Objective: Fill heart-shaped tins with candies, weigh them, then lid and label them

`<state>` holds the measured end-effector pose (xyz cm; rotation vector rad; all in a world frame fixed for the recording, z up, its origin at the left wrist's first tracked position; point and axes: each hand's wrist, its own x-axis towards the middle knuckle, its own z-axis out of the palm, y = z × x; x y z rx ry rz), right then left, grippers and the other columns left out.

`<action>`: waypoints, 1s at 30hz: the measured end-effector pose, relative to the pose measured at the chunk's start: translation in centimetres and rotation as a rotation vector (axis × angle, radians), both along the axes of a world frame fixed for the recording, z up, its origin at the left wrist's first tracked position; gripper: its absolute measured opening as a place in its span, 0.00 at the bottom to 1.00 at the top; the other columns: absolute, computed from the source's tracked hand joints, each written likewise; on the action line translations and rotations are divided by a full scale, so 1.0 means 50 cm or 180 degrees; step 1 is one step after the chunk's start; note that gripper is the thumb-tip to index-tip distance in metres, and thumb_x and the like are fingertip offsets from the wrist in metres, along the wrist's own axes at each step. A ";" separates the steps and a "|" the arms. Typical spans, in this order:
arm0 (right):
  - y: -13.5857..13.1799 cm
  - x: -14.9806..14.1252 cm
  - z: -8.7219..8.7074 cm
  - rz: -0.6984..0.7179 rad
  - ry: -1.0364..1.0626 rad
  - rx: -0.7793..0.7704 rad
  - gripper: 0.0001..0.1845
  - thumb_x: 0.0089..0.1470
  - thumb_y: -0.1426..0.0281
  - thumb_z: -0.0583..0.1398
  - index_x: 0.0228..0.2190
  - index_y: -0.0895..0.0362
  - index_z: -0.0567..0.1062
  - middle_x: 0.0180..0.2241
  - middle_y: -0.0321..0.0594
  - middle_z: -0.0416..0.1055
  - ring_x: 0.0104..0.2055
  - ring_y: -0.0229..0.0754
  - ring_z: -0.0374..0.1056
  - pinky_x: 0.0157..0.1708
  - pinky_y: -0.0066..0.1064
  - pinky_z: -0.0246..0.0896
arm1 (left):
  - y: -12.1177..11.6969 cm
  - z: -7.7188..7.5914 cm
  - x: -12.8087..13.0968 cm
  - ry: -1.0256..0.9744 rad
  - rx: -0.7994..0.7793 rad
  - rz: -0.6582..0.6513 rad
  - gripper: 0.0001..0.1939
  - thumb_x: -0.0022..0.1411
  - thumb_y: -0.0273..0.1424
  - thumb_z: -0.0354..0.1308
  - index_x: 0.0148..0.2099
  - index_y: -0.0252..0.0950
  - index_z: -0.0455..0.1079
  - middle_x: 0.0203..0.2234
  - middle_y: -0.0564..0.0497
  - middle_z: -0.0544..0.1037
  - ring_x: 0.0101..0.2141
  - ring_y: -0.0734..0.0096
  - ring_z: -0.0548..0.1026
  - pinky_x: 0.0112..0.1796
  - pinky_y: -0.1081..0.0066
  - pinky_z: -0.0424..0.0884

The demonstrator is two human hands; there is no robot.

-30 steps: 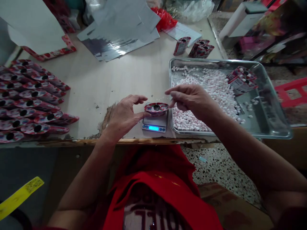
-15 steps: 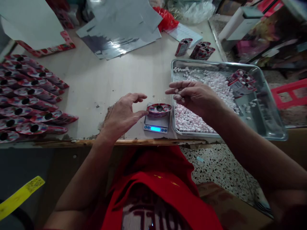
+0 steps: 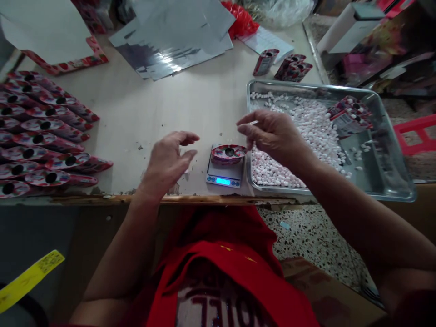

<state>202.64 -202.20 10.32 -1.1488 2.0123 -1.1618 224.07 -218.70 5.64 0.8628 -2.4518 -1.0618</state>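
Note:
A slim oval container, printed in red and white with a dark round opening on top, stands on a small digital scale whose display glows blue. My left hand is open to the left of the scale, thumb and fingers apart, touching nothing. Over the near left part of the metal tray, my right hand is closed with curled fingers, its fingertips close to the container's right end. Small white pellets cover the tray's left part; those in my right hand's fingers are hidden now.
Rows of similar containers stand at the left. More containers stand behind the tray, and some lie inside it. Silvery sheets and a red plastic bag lie at the back. The table's front edge is chipped.
My left hand has drawn back leftward from the container. My right hand opened slightly, showing white pellets in its fingers, then curled downward again. The container stays on the scale.

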 end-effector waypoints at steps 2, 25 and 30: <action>0.024 -0.017 0.008 -0.0314 -0.0263 -0.0166 0.16 0.60 0.58 0.71 0.29 0.54 0.76 0.20 0.32 0.64 0.23 0.35 0.58 0.25 0.32 0.51 | -0.019 -0.010 0.034 -0.0085 -0.0048 0.0404 0.14 0.63 0.29 0.65 0.51 0.40 0.81 0.47 0.47 0.85 0.45 0.61 0.81 0.51 0.61 0.77; 0.124 -0.066 -0.049 -0.0518 -0.1667 -0.0109 0.11 0.55 0.65 0.72 0.35 0.54 0.77 0.31 0.40 0.78 0.27 0.37 0.65 0.25 0.31 0.61 | 0.079 0.053 -0.038 0.0739 -0.0369 -0.0123 0.08 0.67 0.34 0.66 0.47 0.40 0.83 0.41 0.50 0.85 0.41 0.66 0.82 0.48 0.65 0.80; 0.114 -0.041 -0.012 -0.0216 -0.1157 -0.0079 0.09 0.55 0.64 0.73 0.32 0.53 0.80 0.31 0.40 0.78 0.28 0.37 0.63 0.26 0.32 0.59 | 0.097 0.062 -0.086 0.0708 -0.0439 -0.0597 0.10 0.66 0.26 0.63 0.48 0.39 0.82 0.43 0.50 0.86 0.46 0.64 0.82 0.54 0.61 0.77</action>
